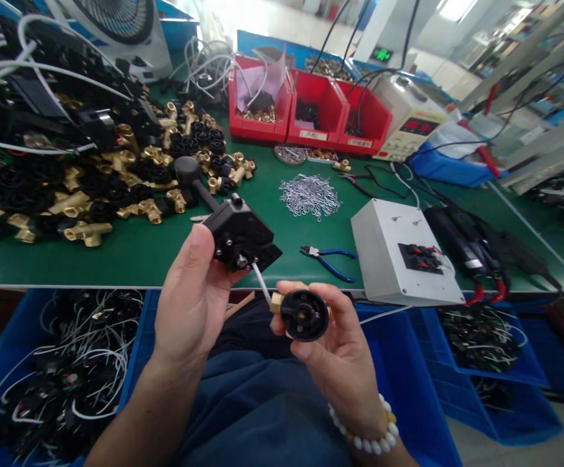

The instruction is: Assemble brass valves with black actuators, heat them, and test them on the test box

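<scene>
My left hand (pixel 192 295) is closed round a black plastic actuator housing (pixel 243 230), its underside with a small metal shaft turned towards me. From that underside a white cable (pixel 261 283) runs down towards my right hand. A brass valve with a round black mount (pixel 304 315) is gripped in the fingers of my right hand (pixel 343 344), the mount's open face towards me. The two parts are apart, close to each other above the bench's front edge. Behind the housing, a black lever with a rounded end (pixel 197 178) reaches up and left; its attachment is hidden.
Brass valves (pixel 87 232) crowd the left of the green bench (pixel 262 188). Metal clips (pixel 311 196), blue-handled cutters (pixel 330 259) and a grey switch box (pixel 399 253) lie ahead and right. Red bins (pixel 314 136) stand behind. Blue crates (pixel 139 337) sit below the edge.
</scene>
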Available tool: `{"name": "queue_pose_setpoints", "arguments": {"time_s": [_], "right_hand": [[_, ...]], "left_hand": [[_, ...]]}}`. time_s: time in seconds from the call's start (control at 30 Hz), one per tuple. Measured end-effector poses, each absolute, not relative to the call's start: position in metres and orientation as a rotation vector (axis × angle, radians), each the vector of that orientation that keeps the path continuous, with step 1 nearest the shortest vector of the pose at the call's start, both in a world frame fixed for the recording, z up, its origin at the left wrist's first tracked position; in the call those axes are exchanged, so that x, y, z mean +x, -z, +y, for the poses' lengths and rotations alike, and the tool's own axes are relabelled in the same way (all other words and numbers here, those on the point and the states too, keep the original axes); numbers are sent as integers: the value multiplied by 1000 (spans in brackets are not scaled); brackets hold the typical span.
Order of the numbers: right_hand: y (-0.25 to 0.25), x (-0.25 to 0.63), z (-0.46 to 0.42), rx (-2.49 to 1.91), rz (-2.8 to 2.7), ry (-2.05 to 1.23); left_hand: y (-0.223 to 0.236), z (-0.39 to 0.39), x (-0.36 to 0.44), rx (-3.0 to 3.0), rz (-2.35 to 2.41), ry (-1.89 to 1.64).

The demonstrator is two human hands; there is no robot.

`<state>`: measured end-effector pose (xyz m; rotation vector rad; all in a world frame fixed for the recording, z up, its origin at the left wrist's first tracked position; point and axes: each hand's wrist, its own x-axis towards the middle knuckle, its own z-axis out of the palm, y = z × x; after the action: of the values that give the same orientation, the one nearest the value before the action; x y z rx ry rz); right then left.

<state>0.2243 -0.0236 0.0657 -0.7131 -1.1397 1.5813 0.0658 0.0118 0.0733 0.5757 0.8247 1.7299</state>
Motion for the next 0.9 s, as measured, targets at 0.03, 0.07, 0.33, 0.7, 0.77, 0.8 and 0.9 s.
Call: {"name": "queue_pose_setpoints", "arguments": {"time_s": [0.03,0.07,0.33,0.7,0.77,0.8,0.9], "right_hand": [[-66,225,-24,-709,-1153,-1587],[-67,225,-24,-707,-1163,-1597],[-71,227,-24,-696,-1189,-1599],[-67,228,-29,-825,-1056,-1743],[-68,228,-29,-829,-1040,-1740],[-69,228,-29,-828,-1025,-1745],[-76,227,-30,-823,-965,-1767]], "left_hand": [[-73,11,67,579,807,-1719],[-73,10,68,584,801,-1710],[-77,7,67,597,799,-1676],[-76,-3,79,874,917,-1778],[-76,-5,80,935,959,-1788],[-76,-6,80,931,950,-1772],[-78,-2,75,797,843,-1626]]}}
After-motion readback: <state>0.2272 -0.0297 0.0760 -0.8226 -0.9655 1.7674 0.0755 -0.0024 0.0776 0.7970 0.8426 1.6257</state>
